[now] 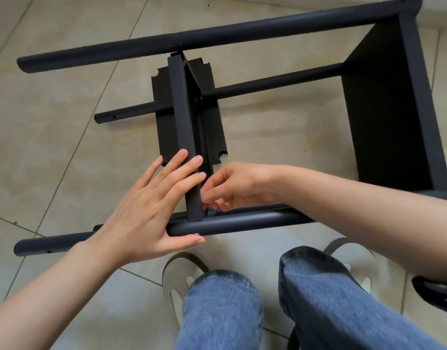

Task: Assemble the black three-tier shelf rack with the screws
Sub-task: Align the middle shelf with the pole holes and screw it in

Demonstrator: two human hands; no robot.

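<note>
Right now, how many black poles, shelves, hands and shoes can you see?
Black poles: 4
Black shelves: 3
Hands: 2, the left hand flat on the middle shelf, the right hand pinching a screw
Shoes: 2
Total: 11
</note>
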